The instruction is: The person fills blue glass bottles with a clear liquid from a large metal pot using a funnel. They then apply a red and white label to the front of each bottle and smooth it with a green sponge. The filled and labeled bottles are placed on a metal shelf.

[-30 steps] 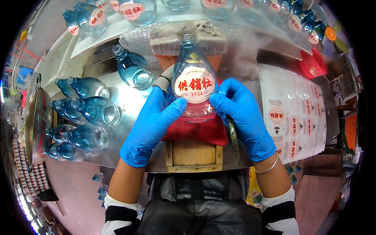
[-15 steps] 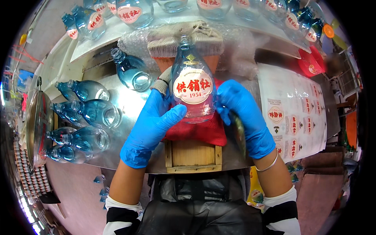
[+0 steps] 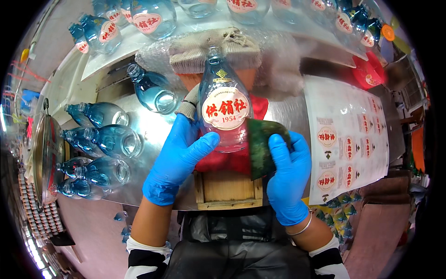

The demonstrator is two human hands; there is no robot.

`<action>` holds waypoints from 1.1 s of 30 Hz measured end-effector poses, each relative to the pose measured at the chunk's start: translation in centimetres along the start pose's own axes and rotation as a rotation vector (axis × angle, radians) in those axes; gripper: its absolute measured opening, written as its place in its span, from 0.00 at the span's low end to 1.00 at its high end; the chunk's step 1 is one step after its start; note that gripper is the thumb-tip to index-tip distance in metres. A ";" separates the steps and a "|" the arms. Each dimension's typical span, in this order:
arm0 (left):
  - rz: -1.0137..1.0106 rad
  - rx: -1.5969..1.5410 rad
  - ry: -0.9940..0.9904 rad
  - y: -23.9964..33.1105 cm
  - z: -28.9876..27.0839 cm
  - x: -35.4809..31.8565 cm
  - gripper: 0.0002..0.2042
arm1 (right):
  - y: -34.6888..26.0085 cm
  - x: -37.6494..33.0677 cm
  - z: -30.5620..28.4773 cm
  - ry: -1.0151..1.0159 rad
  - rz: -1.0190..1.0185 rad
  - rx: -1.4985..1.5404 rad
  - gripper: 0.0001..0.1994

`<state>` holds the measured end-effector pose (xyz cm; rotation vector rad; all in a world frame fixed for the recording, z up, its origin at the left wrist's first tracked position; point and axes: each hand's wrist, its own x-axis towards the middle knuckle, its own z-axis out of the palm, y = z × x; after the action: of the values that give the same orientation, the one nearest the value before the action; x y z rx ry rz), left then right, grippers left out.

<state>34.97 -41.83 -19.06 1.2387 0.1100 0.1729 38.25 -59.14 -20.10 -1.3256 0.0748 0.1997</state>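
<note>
A blue glass bottle [image 3: 226, 109] with a round white-and-red label and a small gold mark above it leans back in front of me, its neck pointing away. My left hand [image 3: 179, 153], in a blue glove, grips its left side, thumb near the base. A grey knit piece [image 3: 187, 106] covers part of that hand's fingers. Between thumb and fingers, my gloved right hand [image 3: 291, 169] holds a dark green mottled flat pad [image 3: 262, 151], its left edge at the bottle's lower right side. Under the bottle lies a red cloth [image 3: 218, 162].
A wooden frame [image 3: 227, 188] sits at the table's near edge, with a folded grey knit cloth [image 3: 218, 63] beyond. Several unlabelled blue bottles [image 3: 114, 139] lie at left; labelled ones [image 3: 153, 21] line the far shelf. A printed sticker sheet [image 3: 346, 139] lies right, near a red container [image 3: 369, 72].
My right hand has moved down and left, bringing the green pad up against the bottle's lower right side. The left hand keeps its hold on the bottle.
</note>
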 end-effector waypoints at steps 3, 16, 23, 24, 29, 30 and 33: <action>-0.014 0.011 -0.013 0.3 0.2 0.0 0.44 | 0.3 0.6 -0.6 0.094 -0.048 0.052 0.08; 0.204 0.247 0.104 -1.4 0.2 -0.7 0.53 | -2.5 -1.3 -0.6 -0.451 -1.426 -1.074 0.20; 0.260 0.400 0.222 -2.4 -0.1 -1.1 0.51 | -2.2 -2.3 -0.3 -0.344 -1.364 -1.176 0.17; 0.286 0.385 0.241 -2.2 0.4 -1.1 0.51 | -1.9 -2.5 -0.1 -0.383 -1.391 -1.161 0.17; 0.298 0.436 0.253 -2.4 0.2 -1.1 0.47 | -1.8 -2.4 -1.0 -0.336 -1.369 -1.173 0.16; 0.288 0.438 0.237 -2.2 0.2 -1.1 0.46 | -1.8 -2.2 -0.8 -0.380 -1.406 -1.179 0.18; 0.256 0.456 0.223 -1.9 -0.3 -1.3 0.42 | -3.0 -1.4 -1.2 -0.492 -1.416 -1.053 0.20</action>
<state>33.78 -42.43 -21.00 1.6843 0.1908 0.5315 37.53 -61.09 -17.33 -1.9836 -1.5274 -0.7500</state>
